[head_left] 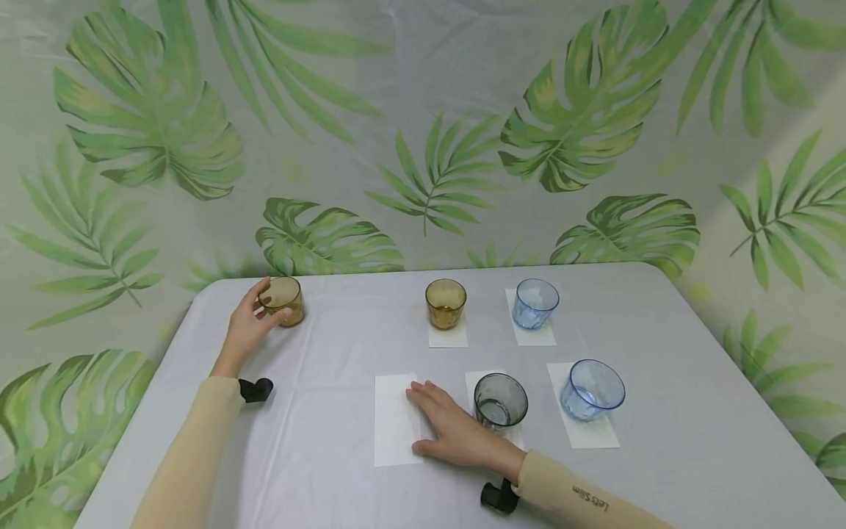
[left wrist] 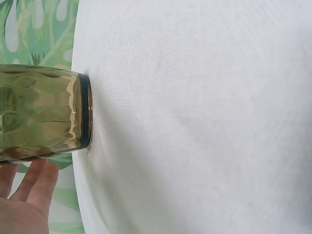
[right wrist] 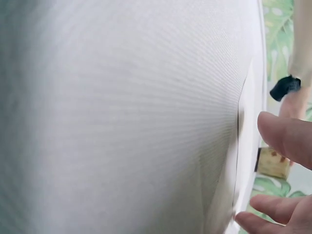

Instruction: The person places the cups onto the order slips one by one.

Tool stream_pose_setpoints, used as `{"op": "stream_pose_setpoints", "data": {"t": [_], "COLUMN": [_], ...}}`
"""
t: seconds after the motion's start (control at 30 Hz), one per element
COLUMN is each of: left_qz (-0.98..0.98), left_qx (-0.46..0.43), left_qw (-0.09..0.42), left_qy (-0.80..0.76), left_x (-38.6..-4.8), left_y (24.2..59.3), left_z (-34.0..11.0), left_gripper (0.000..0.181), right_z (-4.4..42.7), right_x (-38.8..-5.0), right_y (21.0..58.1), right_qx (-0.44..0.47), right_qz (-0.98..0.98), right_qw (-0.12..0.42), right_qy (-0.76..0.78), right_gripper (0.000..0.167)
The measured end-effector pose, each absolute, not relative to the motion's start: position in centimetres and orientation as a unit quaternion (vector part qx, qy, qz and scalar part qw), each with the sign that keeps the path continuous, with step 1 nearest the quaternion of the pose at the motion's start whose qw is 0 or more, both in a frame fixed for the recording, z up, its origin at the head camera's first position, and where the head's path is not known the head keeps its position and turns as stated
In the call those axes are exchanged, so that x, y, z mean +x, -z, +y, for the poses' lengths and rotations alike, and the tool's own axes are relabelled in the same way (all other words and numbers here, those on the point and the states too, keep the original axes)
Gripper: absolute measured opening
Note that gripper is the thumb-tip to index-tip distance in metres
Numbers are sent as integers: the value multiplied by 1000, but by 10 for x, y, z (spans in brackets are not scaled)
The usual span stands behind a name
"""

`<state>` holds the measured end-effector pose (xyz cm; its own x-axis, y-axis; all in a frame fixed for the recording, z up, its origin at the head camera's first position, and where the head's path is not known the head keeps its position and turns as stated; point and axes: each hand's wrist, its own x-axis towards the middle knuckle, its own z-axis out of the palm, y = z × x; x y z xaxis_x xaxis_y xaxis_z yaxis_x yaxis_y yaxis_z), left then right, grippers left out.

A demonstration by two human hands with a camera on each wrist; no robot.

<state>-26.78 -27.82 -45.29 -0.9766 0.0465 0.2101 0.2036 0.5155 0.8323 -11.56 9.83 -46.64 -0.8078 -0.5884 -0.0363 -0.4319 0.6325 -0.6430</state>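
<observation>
At the far left of the table my left hand (head_left: 250, 327) holds an amber glass (head_left: 292, 303), fingers along its left side and thumb across its front. The left wrist view shows the amber glass (left wrist: 39, 112) with fingertips (left wrist: 44, 183) against its side. My right hand (head_left: 456, 433) is spread, its fingertips over the right edge of a white paper rectangle (head_left: 394, 422). Just beyond the right hand a grey glass (head_left: 500, 400) stands on another paper, partly hidden by that hand. In the right wrist view the thumb (right wrist: 287, 136) and fingers are apart, with nothing between them.
A second amber glass (head_left: 446, 303) stands on paper at the back middle. Right of it is a blue glass (head_left: 536, 304) on paper. A larger-looking blue glass (head_left: 593, 391) stands on paper at the front right. A leaf-patterned cloth (head_left: 436, 184) hangs behind the white table (head_left: 330, 441).
</observation>
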Motion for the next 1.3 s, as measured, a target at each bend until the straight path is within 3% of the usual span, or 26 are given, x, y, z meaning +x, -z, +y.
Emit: {"op": "stream_pose_setpoints", "data": {"t": [0.6,1.3], "left_qz": [-863,-834], "left_qx": [-70,-124], "left_qw": [76,54], "left_qy": [494,535], "left_x": [-267,-254], "left_y": [452,439], "left_z": [-284,-254], "left_gripper": [75,71], "right_z": [95,95], "right_x": [-114,-117], "right_y": [468,469], "right_qx": [-296,-294], "right_qz": [908,911], "right_qw": [111,110], "right_qy": [275,267], "right_gripper": [74,76]}}
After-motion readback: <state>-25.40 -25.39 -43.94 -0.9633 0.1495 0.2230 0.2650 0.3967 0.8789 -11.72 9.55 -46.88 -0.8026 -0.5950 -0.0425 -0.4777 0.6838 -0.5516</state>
